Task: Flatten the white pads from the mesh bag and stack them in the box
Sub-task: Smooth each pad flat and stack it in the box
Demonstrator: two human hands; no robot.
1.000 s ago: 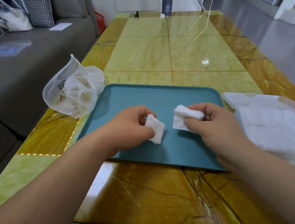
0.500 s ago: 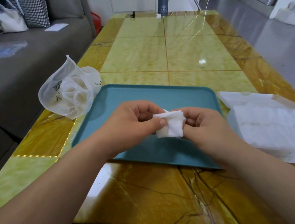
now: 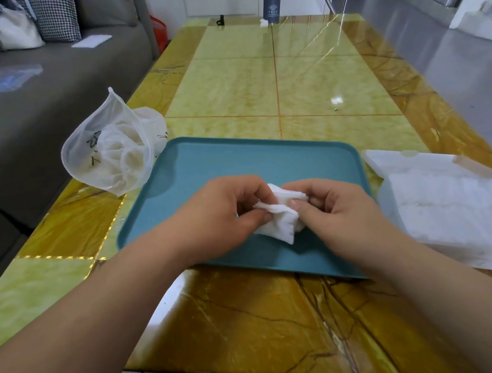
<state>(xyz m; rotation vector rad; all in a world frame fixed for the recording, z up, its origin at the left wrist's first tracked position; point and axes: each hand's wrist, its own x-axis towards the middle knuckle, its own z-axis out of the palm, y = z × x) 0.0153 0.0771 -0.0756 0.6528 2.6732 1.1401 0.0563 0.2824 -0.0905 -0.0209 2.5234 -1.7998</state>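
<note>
Far left, the mesh bag (image 3: pixel 112 152) sits on the yellow table (image 3: pixel 257 77), just beside the teal tray's (image 3: pixel 235 160) corner, white stuff bunched inside. Over the tray, the left hand (image 3: pixel 226 210) pinches the white pads (image 3: pixel 282 222), thumb and fingers clamped on their left edge. The right hand (image 3: pixel 336 209) pinches the same bundle from the other side. Far right, the box (image 3: pixel 455 205) lies beside the tray, white layers inside.

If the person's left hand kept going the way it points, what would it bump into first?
Probably the right hand: the left hand points rightward, both pinch the same crumpled white pads over the teal plastic tray, with only those pads between them.
</note>
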